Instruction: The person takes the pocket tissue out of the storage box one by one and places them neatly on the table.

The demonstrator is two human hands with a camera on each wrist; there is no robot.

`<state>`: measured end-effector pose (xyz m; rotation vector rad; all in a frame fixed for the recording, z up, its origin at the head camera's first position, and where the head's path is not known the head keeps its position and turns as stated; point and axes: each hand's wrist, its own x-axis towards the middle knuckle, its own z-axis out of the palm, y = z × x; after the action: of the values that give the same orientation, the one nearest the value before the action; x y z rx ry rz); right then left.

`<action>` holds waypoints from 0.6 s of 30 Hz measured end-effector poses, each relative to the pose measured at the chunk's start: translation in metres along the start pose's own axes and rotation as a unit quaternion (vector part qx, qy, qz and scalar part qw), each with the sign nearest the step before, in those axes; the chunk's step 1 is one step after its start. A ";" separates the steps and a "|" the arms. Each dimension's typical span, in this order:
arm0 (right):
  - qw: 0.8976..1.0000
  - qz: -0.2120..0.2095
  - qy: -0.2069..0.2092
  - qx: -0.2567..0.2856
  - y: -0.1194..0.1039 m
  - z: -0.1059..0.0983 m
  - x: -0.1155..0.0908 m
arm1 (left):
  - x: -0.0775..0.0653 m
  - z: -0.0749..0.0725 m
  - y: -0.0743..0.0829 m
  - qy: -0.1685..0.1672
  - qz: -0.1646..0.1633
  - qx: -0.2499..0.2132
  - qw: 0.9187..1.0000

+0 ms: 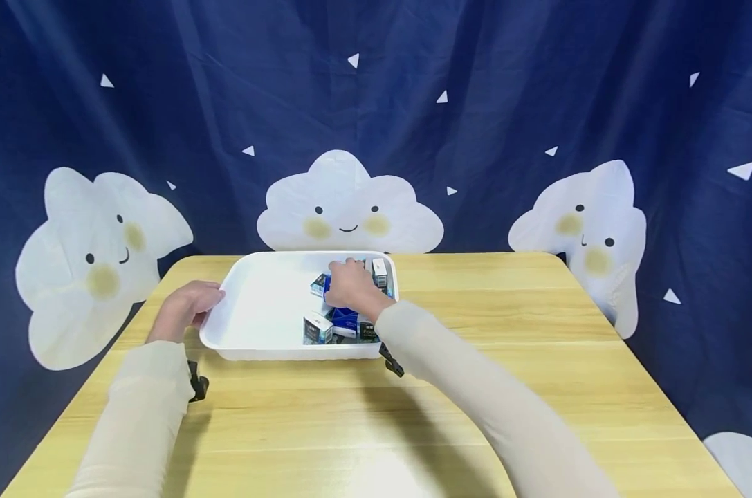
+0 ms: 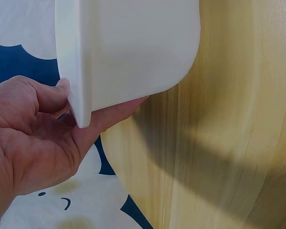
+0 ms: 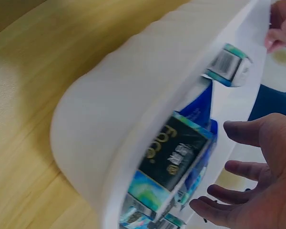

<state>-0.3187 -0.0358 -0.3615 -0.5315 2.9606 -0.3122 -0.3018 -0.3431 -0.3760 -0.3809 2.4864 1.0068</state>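
A white plastic tray (image 1: 257,304) lies across the far part of the table, with small printed packs bunched in its right end. My left hand (image 1: 191,301) grips the tray's left end; the left wrist view shows the thumb (image 2: 62,93) against the rim and fingers reaching beneath. Over the packs is my right hand (image 1: 351,282). In the right wrist view its fingers (image 3: 245,169) are spread, with nothing held. Near them are a black-and-teal pack (image 3: 176,152) with gold lettering, a blue packet (image 3: 200,107) and a small barcoded box (image 3: 227,64).
The wooden table (image 1: 506,304) extends to the right of the tray and in front of it. Behind hangs a dark blue curtain (image 1: 475,207) with smiling clouds. A black wrist mount (image 1: 391,361) on the right arm sits close to the tray's front edge.
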 end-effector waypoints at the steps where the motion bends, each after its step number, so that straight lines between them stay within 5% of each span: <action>1: 1.000 0.002 -0.002 -0.003 0.001 0.002 0.001 | 0.000 0.001 0.000 -0.001 -0.001 -0.001 1.000; 18: 1.000 0.030 -0.002 -0.004 0.000 0.017 0.009 | 0.003 0.001 0.000 0.007 -0.014 -0.009 1.000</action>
<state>-0.3245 -0.0418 -0.3791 -0.4412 2.9679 -0.2918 -0.3037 -0.3424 -0.3782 -0.4294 2.4797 1.0181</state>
